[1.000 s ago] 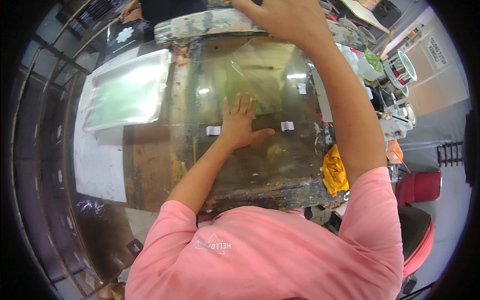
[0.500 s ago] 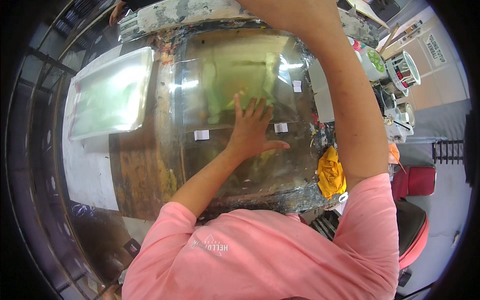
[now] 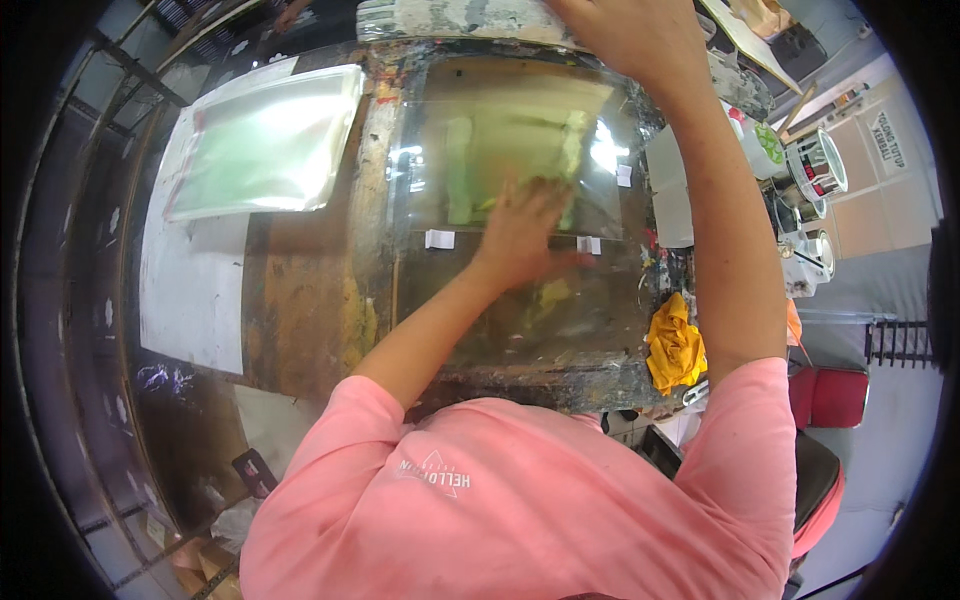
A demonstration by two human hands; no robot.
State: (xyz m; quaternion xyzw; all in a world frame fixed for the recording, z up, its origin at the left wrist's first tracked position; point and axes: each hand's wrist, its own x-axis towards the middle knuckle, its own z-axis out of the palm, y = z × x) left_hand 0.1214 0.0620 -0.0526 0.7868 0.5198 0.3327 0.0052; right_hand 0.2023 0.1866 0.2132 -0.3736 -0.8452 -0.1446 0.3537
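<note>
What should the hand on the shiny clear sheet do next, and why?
Probably slide the left hand a little further across the clear sheet, pressing it flat. The palm lies spread on the sheet, which shows shiny glare and sits on the stained work table, while the right hand grips the frame at the far edge.

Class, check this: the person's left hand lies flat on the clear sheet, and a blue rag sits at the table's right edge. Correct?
Not quite. The head view shows the rag is yellow, not blue. The left hand does lie flat on the clear sheet.
</note>
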